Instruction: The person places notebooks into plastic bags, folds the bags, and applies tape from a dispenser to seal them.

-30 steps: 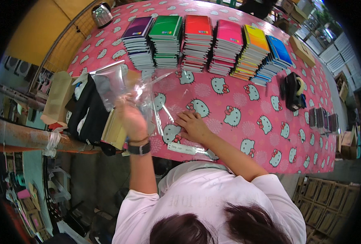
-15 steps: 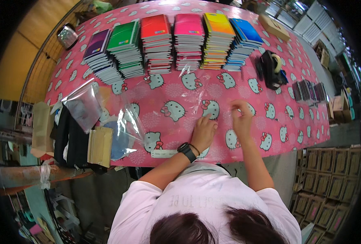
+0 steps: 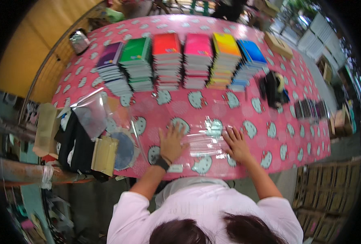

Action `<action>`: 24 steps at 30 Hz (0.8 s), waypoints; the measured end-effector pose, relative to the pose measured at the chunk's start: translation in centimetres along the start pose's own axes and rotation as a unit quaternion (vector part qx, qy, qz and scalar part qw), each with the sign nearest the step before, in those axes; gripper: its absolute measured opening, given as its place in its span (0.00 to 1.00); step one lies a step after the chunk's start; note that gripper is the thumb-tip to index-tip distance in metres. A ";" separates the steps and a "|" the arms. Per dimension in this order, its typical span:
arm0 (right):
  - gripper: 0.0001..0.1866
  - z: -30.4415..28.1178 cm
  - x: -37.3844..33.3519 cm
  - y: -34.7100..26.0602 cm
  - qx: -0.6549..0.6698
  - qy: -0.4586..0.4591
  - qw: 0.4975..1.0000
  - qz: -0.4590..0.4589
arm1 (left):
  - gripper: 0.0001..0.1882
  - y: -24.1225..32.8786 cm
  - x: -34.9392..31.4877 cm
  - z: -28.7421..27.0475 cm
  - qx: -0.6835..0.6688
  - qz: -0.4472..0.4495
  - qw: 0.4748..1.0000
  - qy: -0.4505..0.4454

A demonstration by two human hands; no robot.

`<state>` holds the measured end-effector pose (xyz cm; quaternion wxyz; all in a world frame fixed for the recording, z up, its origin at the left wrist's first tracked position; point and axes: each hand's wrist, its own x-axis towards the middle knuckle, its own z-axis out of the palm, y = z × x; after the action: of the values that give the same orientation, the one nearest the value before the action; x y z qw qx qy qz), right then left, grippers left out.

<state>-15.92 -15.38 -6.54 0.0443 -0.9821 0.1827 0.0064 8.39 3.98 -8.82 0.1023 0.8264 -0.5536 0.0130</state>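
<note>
A transparent plastic sheet (image 3: 206,143) lies flat and shiny on the pink tablecloth, with what look like creases across it. My left hand (image 3: 172,143) is spread palm down at its left side, a dark band on the wrist. At the sheet's right side my right hand (image 3: 236,144) also lies flat, fingers apart. Neither hand grips anything. Beyond them stand stacks of spiral notebooks in a row: purple (image 3: 109,55), green (image 3: 136,50), red (image 3: 166,44), pink (image 3: 198,45), yellow (image 3: 226,44) and blue (image 3: 251,53).
At right are a black tape dispenser (image 3: 273,90) and a group of small dark items (image 3: 310,110). On the left lie more transparent plastic (image 3: 92,114), a black bag (image 3: 75,144) and a cardboard piece (image 3: 105,153). A long carton (image 3: 278,45) sits far right.
My left hand has moved left and spread out flat. The right hand has come down from its bent pose onto the table. Plastic now lies flat between them; the whole view has shifted.
</note>
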 end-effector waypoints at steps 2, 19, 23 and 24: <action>0.31 -1.1 -0.4 -0.3 0.036 0.037 0.999 -0.005 | 0.39 1.1 -0.8 -1.1 -0.028 -0.019 0.999 -0.024; 0.29 -15.1 41.6 -26.0 -0.056 0.238 0.954 -0.173 | 0.22 1.8 -1.3 -6.2 -0.261 0.003 0.954 0.145; 0.11 -15.9 40.3 -27.5 0.005 0.221 0.941 -0.257 | 0.28 -3.3 -4.2 -7.3 -0.319 -0.127 0.899 0.272; 0.04 -15.9 39.3 -26.6 0.039 0.308 0.907 -0.285 | 0.29 -3.7 -4.6 -8.4 -0.274 -0.203 0.887 0.311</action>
<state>30.30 -6.17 10.42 0.0240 -0.9430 -0.1001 -0.3164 10.80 11.11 -1.80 0.4921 0.8132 -0.2953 0.0965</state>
